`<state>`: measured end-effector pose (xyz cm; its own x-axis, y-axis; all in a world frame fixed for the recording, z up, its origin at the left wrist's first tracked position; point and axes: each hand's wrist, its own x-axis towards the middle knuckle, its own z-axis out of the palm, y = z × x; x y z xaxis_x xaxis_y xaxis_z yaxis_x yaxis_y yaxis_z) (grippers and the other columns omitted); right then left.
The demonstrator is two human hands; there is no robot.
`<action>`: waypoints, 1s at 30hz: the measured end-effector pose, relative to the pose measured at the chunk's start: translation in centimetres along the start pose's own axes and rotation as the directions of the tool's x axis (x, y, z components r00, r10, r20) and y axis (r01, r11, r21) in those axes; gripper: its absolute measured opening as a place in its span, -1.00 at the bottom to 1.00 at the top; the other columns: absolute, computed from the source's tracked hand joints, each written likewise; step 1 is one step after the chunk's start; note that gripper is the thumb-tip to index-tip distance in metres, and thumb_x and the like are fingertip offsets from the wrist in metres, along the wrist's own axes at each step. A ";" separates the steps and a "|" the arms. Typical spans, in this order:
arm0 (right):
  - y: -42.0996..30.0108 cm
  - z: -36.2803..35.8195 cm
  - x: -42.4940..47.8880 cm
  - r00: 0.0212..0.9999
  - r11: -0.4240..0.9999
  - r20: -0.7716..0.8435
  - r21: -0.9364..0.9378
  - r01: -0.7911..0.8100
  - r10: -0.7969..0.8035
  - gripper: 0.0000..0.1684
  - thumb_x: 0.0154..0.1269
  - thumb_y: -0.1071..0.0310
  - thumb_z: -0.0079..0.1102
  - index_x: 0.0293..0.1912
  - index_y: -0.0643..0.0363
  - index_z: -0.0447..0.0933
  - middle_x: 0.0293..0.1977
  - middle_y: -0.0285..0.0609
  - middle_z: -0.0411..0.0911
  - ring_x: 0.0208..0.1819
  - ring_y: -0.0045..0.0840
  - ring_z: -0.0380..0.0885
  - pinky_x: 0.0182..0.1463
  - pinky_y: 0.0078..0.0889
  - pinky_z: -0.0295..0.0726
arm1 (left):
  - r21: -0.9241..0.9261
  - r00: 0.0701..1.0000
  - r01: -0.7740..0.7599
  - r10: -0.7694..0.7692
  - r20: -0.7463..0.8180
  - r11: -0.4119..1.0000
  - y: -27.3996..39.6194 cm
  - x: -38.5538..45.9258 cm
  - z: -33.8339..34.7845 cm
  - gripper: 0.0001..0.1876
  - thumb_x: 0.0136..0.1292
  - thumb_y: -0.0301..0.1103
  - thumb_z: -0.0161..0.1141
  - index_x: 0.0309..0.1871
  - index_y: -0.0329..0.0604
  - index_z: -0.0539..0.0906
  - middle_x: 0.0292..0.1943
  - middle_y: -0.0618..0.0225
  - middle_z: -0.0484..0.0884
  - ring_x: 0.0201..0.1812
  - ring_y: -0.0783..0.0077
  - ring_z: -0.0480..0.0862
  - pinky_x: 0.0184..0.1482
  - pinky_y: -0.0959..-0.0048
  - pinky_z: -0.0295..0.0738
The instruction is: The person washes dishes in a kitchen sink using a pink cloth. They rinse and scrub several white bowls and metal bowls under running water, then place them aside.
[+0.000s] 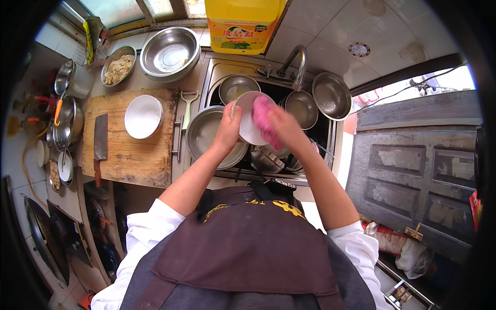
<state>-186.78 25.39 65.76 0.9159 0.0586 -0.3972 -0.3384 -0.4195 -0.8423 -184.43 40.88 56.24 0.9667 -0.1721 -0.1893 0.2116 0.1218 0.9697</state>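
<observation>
My left hand (pixel 229 126) grips the left rim of a white bowl (pixel 246 116), held tilted above the sink. A pink cloth (pixel 264 120) is in my right hand (pixel 285 130), pressed to the inside of the bowl; that hand is blurred. Below and left of the bowl a large metal basin (pixel 205 130) holds cloudy liquid. Metal bowls with liquid stand behind it (pixel 236 84) and to the right under the faucet (pixel 300 104). More metal bowls (pixel 267 161) lie in the sink beneath my right forearm, partly hidden.
Left of the sink, a wooden cutting board (pixel 128 162) carries a cleaver (pixel 100 135) and a white bowl (pixel 143 116). A green peeler (pixel 188 108) lies by the sink edge. Behind stand stacked metal basins (pixel 170 54) and a yellow detergent jug (pixel 242 23). The faucet (pixel 299 62) arches over the sink.
</observation>
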 end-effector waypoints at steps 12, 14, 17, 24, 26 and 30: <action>2.9 5.1 0.3 0.906 0.721 0.094 -0.575 0.388 -0.413 -0.30 -0.14 0.34 0.23 0.08 0.16 0.26 0.09 0.08 0.18 0.17 -0.16 0.13 0.21 -0.24 0.17 | 0.142 0.979 -0.191 0.200 -0.048 0.971 2.0 -0.6 0.8 -0.56 0.27 -0.13 -0.11 0.11 -0.22 0.26 -0.04 0.01 0.40 -0.01 0.17 0.42 0.05 0.40 0.25; 1.7 5.8 0.0 0.939 0.872 0.084 -0.351 0.342 -0.334 -0.40 -0.08 0.45 0.12 0.06 0.19 0.26 -0.07 0.03 0.33 0.07 -0.19 0.27 0.12 -0.28 0.27 | 0.005 0.980 -0.182 0.182 -0.086 0.983 1.7 -0.5 0.6 -0.57 0.27 -0.13 -0.11 0.10 -0.22 0.27 -0.06 0.03 0.41 -0.02 0.22 0.42 0.05 0.43 0.25; 0.3 6.8 0.3 0.852 0.854 -0.077 -0.083 0.513 -0.519 -0.50 -0.09 0.50 0.10 -0.04 0.19 0.36 -0.09 0.03 0.35 0.01 -0.15 0.28 0.08 -0.27 0.30 | -0.001 0.970 -0.238 0.238 -0.051 0.971 1.0 -0.2 -0.1 -0.57 0.27 -0.12 -0.11 0.08 -0.24 0.29 -0.10 0.10 0.42 -0.05 0.33 0.42 0.04 0.47 0.25; 4.5 2.8 0.3 0.703 0.396 0.252 -0.680 0.618 -0.665 -0.57 -0.11 0.48 0.14 -0.12 0.20 0.40 -0.24 -0.10 0.38 -0.14 -0.21 0.34 -0.07 -0.33 0.38 | 0.211 0.888 0.331 -0.379 0.259 0.920 7.1 1.3 -2.3 -0.50 0.21 0.00 -0.08 0.09 -0.13 0.24 -0.15 0.20 0.44 -0.25 0.41 0.51 -0.51 0.42 0.48; 3.3 3.8 0.0 0.796 0.621 0.152 -0.547 0.561 -0.585 -0.57 -0.12 0.49 0.15 -0.13 0.22 0.41 -0.24 -0.08 0.39 -0.12 -0.21 0.34 -0.05 -0.33 0.37 | -0.014 0.944 0.303 -0.299 0.138 0.953 4.2 1.1 -1.8 -0.50 0.20 -0.01 -0.06 0.08 -0.16 0.23 -0.16 0.19 0.43 -0.25 0.41 0.50 -0.46 0.44 0.47; 0.8 6.2 0.4 0.799 0.785 -0.041 -0.225 0.577 -0.600 -0.55 -0.11 0.52 0.12 -0.10 0.20 0.39 -0.18 -0.05 0.40 -0.10 -0.20 0.34 -0.02 -0.31 0.38 | 0.049 0.996 -0.076 0.078 -0.049 0.996 1.2 -0.8 0.3 -0.63 0.24 -0.19 -0.08 -0.03 -0.30 0.28 -0.21 0.17 0.44 -0.21 0.41 0.44 -0.10 0.45 0.33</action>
<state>-188.07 30.67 62.66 0.9437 0.2615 0.2025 0.3119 -0.4997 -0.8081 -184.96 40.89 57.58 0.9862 -0.1143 -0.1200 0.1302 0.0864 0.9877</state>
